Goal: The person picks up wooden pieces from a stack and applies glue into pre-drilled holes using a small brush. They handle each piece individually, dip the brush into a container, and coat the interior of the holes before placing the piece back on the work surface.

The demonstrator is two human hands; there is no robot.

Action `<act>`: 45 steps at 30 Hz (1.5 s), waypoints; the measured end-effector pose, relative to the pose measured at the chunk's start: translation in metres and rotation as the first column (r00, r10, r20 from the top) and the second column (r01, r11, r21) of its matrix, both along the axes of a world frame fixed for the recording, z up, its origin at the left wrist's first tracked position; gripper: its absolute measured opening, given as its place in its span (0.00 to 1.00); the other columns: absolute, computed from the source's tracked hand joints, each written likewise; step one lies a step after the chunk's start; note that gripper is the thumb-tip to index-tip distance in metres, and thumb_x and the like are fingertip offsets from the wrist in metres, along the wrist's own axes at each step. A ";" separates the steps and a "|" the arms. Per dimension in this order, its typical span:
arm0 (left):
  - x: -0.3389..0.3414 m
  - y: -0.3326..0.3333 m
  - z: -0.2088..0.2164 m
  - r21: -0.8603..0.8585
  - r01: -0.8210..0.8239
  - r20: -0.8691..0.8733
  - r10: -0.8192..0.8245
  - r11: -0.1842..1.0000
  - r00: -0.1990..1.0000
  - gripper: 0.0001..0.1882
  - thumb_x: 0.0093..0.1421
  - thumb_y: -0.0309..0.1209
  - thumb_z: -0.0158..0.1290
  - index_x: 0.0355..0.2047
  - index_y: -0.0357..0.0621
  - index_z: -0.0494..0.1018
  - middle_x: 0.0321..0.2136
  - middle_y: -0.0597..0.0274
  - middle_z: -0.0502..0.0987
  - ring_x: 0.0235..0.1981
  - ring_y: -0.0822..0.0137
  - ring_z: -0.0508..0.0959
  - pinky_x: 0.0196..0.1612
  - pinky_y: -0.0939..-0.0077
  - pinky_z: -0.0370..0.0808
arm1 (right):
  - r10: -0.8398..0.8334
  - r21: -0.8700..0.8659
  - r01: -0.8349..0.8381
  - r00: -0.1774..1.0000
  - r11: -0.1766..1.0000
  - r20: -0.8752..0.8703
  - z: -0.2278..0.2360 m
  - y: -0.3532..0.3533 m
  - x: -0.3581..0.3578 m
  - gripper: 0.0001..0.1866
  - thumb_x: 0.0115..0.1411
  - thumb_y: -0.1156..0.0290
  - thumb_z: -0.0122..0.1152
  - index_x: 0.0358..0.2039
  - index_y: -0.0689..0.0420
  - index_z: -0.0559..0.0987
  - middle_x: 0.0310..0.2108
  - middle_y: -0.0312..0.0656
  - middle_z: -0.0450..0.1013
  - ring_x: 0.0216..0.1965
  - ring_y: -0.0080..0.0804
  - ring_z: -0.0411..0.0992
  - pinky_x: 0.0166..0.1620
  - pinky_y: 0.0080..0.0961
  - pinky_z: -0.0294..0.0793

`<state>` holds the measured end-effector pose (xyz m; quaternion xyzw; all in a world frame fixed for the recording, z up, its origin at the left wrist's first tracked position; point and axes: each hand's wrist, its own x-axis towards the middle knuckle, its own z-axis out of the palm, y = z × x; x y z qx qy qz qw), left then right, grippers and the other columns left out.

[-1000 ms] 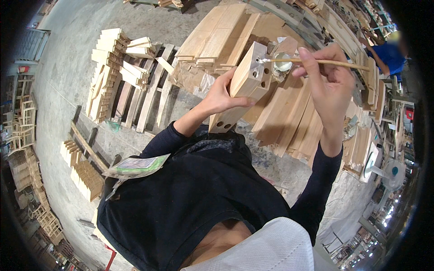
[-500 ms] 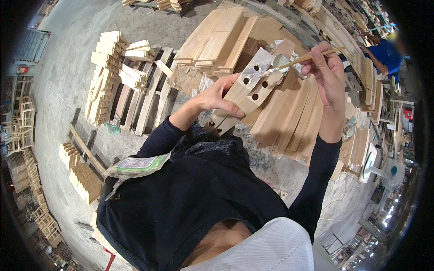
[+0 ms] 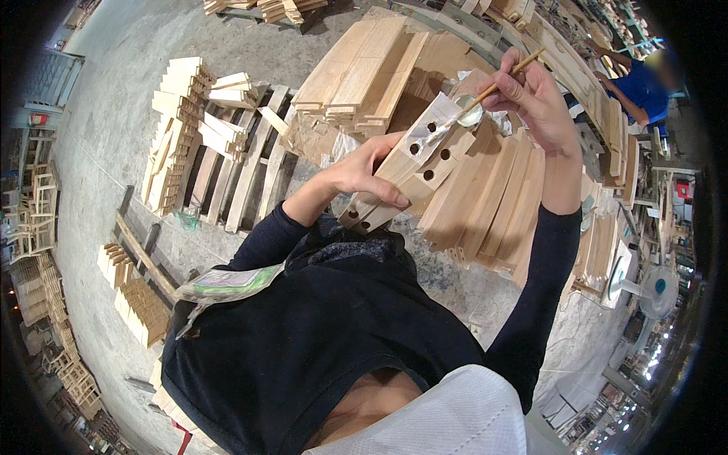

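Observation:
My left hand (image 3: 362,173) grips a pair of light wooden pieces (image 3: 415,168) lying side by side, thumb on top. Round dark holes run through both pieces, and a white smear marks the far end of the left one. Between the fingertips of my right hand (image 3: 540,98) is a thin wooden stick (image 3: 497,83), slanting down to the left. Its tip is at the white smear, close to the holes; whether it touches is hard to tell. Just beyond the pieces is a round, pale container (image 3: 470,114), partly behind the stick.
Stacked boards (image 3: 356,64) lie ahead, with more planks (image 3: 485,201) to the right. Wood blocks (image 3: 176,129) and a slatted pallet (image 3: 250,174) stand at left. A fan (image 3: 658,291) is at right. A person in blue (image 3: 644,87) works at far right.
My right hand has shifted up and slightly left, and the stick now slants more steeply. My left hand and the wooden pieces have stayed nearly in place.

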<state>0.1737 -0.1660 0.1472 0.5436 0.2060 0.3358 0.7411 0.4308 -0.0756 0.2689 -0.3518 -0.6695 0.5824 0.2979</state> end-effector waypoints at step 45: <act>-0.005 0.009 -0.054 -0.271 -0.070 0.044 0.085 0.960 0.995 0.35 0.45 0.31 0.62 0.53 0.36 0.63 0.42 0.49 0.77 0.45 0.59 0.78 0.53 0.65 0.70 | -0.823 0.161 0.853 0.521 0.496 -0.227 -0.209 -0.014 0.078 0.11 0.58 0.70 0.63 0.33 0.64 0.72 0.31 0.47 0.78 0.31 0.31 0.78 0.34 0.22 0.79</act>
